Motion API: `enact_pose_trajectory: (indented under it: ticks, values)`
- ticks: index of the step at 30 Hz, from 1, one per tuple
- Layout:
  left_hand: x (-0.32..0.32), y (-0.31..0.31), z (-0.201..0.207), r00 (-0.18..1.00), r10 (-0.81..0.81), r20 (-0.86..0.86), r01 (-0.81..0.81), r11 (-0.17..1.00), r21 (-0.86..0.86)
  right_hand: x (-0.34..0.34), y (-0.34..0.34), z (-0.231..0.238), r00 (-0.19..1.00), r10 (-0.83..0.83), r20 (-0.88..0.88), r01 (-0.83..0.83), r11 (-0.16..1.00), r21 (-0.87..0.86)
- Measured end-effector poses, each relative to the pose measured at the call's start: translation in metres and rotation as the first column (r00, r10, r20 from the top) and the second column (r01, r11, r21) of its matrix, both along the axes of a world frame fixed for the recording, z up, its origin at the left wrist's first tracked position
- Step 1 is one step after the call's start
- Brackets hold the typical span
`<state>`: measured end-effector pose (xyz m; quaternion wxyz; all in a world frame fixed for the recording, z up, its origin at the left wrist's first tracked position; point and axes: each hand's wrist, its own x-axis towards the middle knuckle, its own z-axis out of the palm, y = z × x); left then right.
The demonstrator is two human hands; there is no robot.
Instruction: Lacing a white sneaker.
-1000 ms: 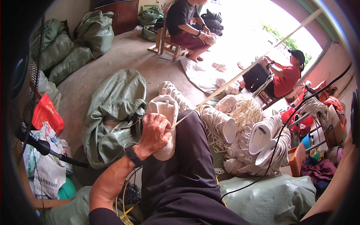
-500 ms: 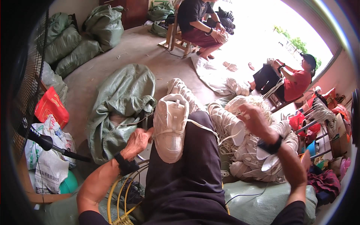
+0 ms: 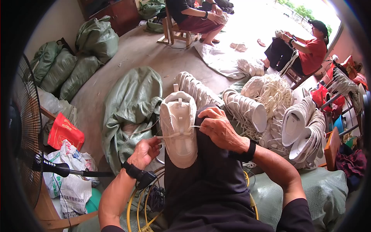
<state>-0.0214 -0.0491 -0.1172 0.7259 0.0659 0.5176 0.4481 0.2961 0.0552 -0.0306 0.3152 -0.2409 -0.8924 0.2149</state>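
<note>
A white shoe (image 3: pixel 179 150) rests on my thighs, toe toward me. A pale shoelace (image 3: pixel 176 135) runs across its front, threaded through the lower eyelets. My right hand (image 3: pixel 221 129) is closed beside the shoe's right edge, pinching one lace end between thumb and fingertips. My left hand (image 3: pixel 145 152) sits by the left edge, its fingers closed on the other end of the lace. Just past the shoe lies a row of nested white shoes (image 3: pixel 199 92).
At right are more stacked shoes (image 3: pixel 247 108) and a heap of loose laces (image 3: pixel 272 91). A green sack (image 3: pixel 131 96) slumps at left, near a fan (image 3: pixel 29 127). Ahead, two people sit working, one in a red shirt (image 3: pixel 311 58). Full sacks (image 3: pixel 96 38) stand far left.
My right hand has come from the shoe pile at right to the shoe and taken the lace end. My left hand has closed on the lace at the left side. The view has shifted.
</note>
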Motion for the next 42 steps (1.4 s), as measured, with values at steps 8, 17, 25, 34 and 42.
enact_pose_trajectory:
  ticks: [8,17,25,34,42]
  values:
    - [-0.015,-0.032,0.057,0.892,0.317,0.323,-0.405,0.878,0.255,0.003,0.004,-0.003,0.999,0.016,-0.046,-0.02,0.996,-0.089]
    - [-0.065,-0.077,0.024,0.94,0.293,-0.173,-0.302,0.953,-0.027,0.004,0.002,-0.003,0.997,-0.005,-0.077,-0.004,0.993,-0.117]
    - [-0.16,-0.161,0.018,0.7,0.703,0.125,-0.708,0.662,0.245,0.005,0.003,-0.005,0.992,-0.015,-0.127,0.0,0.993,-0.115]
    - [-0.246,-0.366,0.039,0.441,0.871,0.218,-0.862,0.343,0.373,0.004,0.003,-0.002,0.994,-0.045,-0.098,0.029,0.987,-0.158]
    - [-0.256,-0.488,0.15,0.112,0.955,0.275,-0.813,-0.071,0.577,0.002,0.0,0.002,0.991,-0.067,-0.115,0.039,0.974,-0.225]
